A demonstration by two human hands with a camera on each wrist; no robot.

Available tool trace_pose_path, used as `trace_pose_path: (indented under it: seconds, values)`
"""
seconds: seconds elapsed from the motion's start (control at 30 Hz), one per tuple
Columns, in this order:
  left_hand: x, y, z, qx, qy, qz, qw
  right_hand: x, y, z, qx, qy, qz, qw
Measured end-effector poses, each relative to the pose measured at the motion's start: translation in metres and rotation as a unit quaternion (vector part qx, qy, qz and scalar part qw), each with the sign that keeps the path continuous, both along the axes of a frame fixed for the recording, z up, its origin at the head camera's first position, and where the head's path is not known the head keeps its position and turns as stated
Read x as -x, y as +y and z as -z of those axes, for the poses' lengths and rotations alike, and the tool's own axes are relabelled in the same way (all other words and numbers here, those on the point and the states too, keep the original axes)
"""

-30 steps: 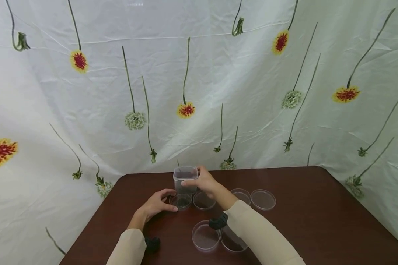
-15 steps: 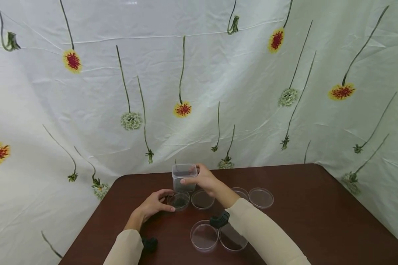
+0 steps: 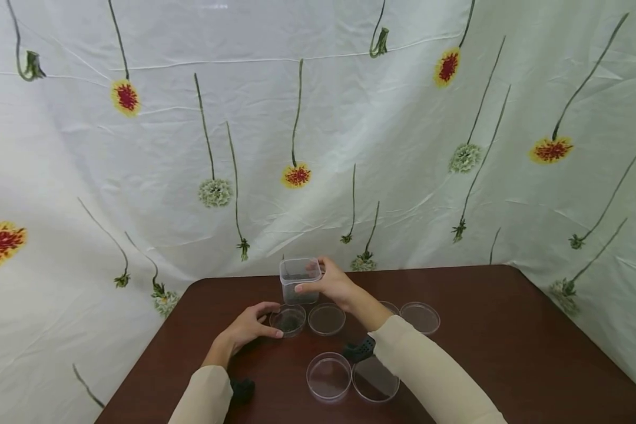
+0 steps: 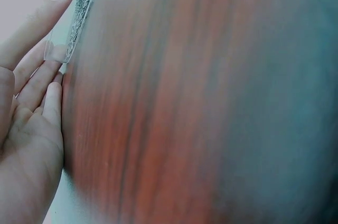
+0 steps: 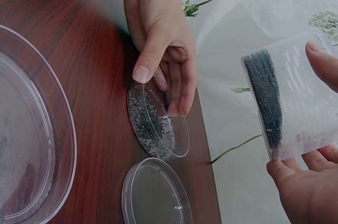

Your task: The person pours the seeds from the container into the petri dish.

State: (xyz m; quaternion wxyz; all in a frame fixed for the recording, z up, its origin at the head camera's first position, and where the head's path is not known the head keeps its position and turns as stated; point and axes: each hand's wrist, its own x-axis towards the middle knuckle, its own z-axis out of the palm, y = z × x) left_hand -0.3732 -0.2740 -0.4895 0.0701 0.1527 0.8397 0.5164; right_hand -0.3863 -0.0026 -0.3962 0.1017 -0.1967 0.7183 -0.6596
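Observation:
My right hand (image 3: 333,287) grips a clear plastic tub (image 3: 292,292), thumb on the near side and fingers on the other. In the right wrist view, dark granules (image 5: 266,97) lie in a layer at the bottom of the tub, which is held up off the table. My left hand (image 3: 250,325) holds a clear petri dish (image 3: 288,321) at its rim between thumb and fingers. Dark granules are spread in that dish, and the left wrist view shows them against its clear wall (image 4: 57,50). Close beside it on the right stands another petri dish (image 3: 326,321).
Two petri dishes stand nearer me, a left one (image 3: 329,377) and a right one (image 3: 376,383) beside my right sleeve. Farther right is another dish (image 3: 420,318), its neighbour partly behind my forearm. A flower-print cloth (image 3: 318,135) hangs behind the dark wooden table (image 3: 509,347).
The right hand has raised the tub a little and shifted it slightly to the right. The left hand stays at the dish with granules.

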Motion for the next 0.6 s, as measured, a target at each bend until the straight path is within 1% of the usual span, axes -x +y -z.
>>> trace_pose_path:
  seconds: [0.17,0.33,0.6]
  values:
    - [-0.0034,0.0015,-0.0015,0.0,0.0,0.002,1.0,0.0005,-0.0003,0.0006,-0.005,-0.003,-0.005,1.0]
    - [-0.0028,0.0025,0.0,0.001,-0.001,-0.007,1.0,0.0025,0.0008,0.0032,-0.005,-0.005,-0.012,0.9999]
    - [-0.0032,0.0014,0.0002,0.002,0.001,-0.011,0.9999,0.0018,0.006,0.0025,-0.008,-0.011,-0.013,0.9998]
